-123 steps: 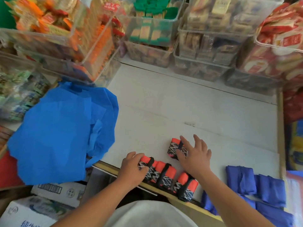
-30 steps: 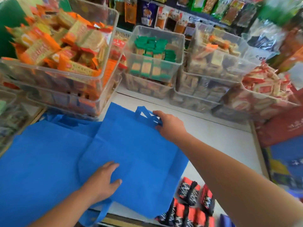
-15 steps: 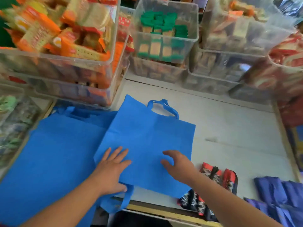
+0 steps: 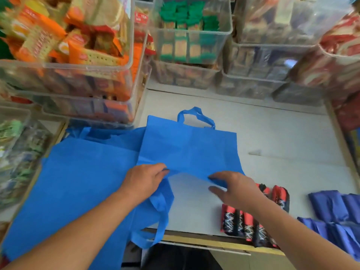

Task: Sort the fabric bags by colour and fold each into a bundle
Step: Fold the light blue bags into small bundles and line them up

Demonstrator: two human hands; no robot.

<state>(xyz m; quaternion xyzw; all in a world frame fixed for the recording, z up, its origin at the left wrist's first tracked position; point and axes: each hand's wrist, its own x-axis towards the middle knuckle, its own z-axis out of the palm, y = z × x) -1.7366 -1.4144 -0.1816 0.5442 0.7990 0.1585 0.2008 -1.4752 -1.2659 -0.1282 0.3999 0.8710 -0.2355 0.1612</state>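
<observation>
A bright blue fabric bag lies flat on the white counter, its far handle pointing at the snack bins. My left hand pinches the bag's near edge on the left, and my right hand pinches the same edge on the right; that edge is lifted off the counter. A loose blue handle hangs over the counter's front edge. More blue bags lie spread at the left. Red and black rolled bundles sit under my right forearm. Dark blue folded bundles lie at the right.
Clear plastic bins of packaged snacks are stacked along the back and left of the counter. A wooden strip edges the counter's front. Red packaging stands at the far right.
Both hands went from resting flat on the bag to gripping its near edge, which has been raised and drawn away from the front, baring white counter beneath.
</observation>
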